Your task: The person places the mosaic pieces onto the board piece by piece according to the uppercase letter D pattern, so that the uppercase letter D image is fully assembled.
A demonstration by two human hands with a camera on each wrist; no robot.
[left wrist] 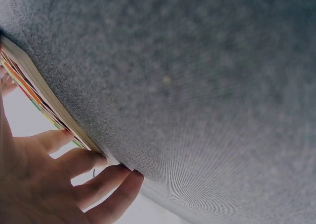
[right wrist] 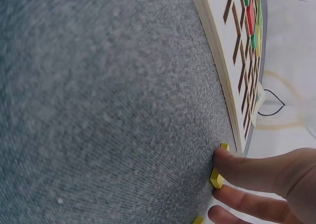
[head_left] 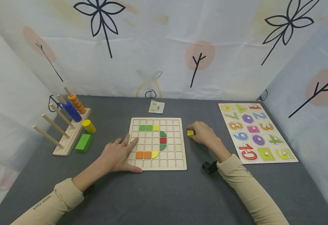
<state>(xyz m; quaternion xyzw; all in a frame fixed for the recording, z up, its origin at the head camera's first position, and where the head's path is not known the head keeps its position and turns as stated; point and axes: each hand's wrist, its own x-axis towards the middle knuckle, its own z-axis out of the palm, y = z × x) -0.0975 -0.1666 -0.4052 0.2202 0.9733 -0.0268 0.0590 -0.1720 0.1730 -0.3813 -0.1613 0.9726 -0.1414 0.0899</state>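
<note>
A wooden grid board [head_left: 172,161] lies mid-table, with green, yellow, red and orange tiles set in some of its squares. My left hand [head_left: 119,155] spreads over its left edge, the thumb at the near edge and fingertips on the board and the table beside it. Just off the board's right side, my right hand [head_left: 202,133] pinches a yellow tile [head_left: 190,132] close to the table. The right wrist view shows the thumb against that yellow tile [right wrist: 217,178], with fingers behind. Another yellow piece [right wrist: 198,220] shows partly at the bottom of that view.
At the left stands a wooden peg stacker [head_left: 65,150] with blue and orange beads. Beside it are a yellow cylinder [head_left: 89,126] and a green block [head_left: 83,143]. Behind the board lies a small pattern card [head_left: 156,107]. A number puzzle board [head_left: 253,136] lies at the right.
</note>
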